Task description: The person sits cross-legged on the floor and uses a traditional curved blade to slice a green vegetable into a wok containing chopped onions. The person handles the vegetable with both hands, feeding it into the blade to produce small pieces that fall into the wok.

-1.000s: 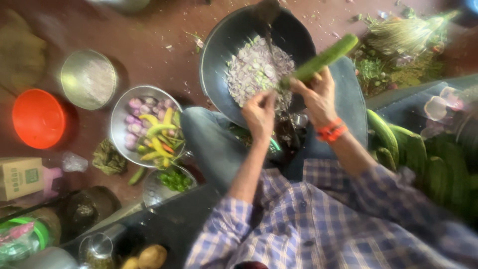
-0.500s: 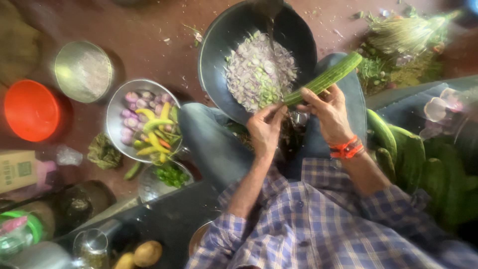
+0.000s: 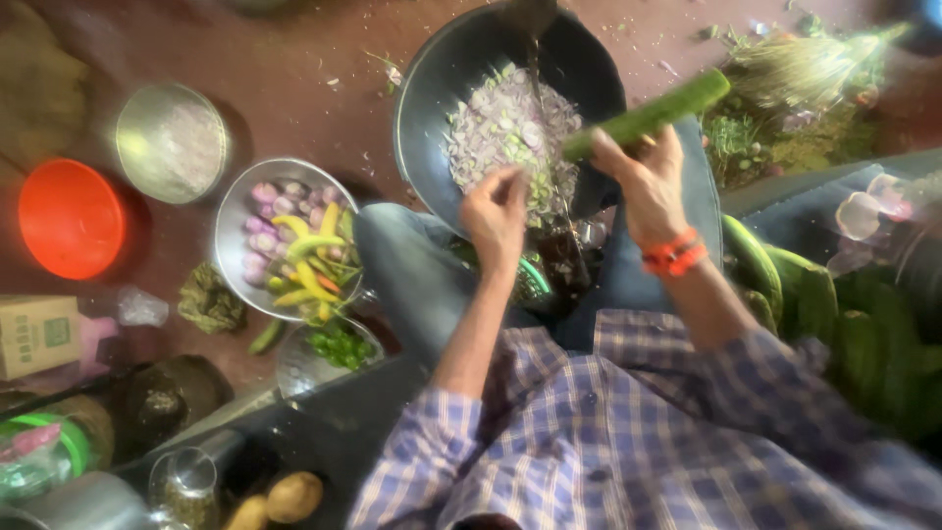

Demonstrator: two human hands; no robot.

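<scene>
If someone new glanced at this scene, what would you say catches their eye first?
Probably the long green vegetable, held in the right hand over the big dark pan of chopped pieces at top centre, with the left hand beside it. Next, the bright orange bowl at far left, and the metal bowl of purple onions and yellow-green chillies between them.

Soft, warm daylight fills the scene, brightest toward twelve o'clock, where the dark pan (image 3: 432, 108) carries a pale sheen on its rim. The steel bowl (image 3: 235, 211) at nine o'clock glints. Motion blur smears everything; corners at four and seven o'clock fall dim, stretched and unfocused.
</scene>
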